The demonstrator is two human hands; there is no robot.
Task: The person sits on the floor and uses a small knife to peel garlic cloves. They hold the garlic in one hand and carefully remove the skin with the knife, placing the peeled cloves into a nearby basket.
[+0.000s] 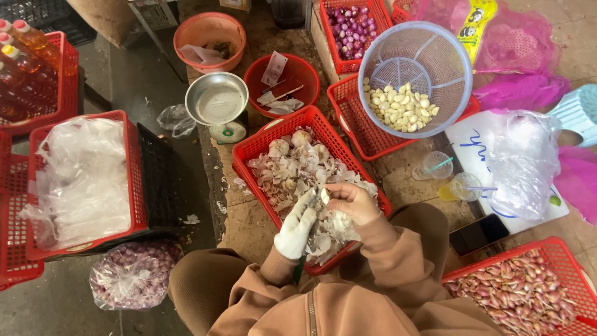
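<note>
At lower centre, the left hand (297, 225) in a white knitted glove and the bare right hand (352, 200) meet, fingers clenched on a small pale garlic piece (324, 196). Best kept low over the red plastic basket of papery garlic skins (258, 149), so peel falls inside. Farther up, peeled cloves fill the pale blue round colander (429, 46).

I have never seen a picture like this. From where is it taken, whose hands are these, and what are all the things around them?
The one picture comes from a camera on the person's head, looking down. The left hand wears a white glove; the right hand is bare. Together they hold a small piece of garlic over a red basket full of papery garlic skins. Beyond it, a pale blue basket holds peeled cloves. A metal scale stands to the left, and a crate of shallots lies at lower right.
</note>
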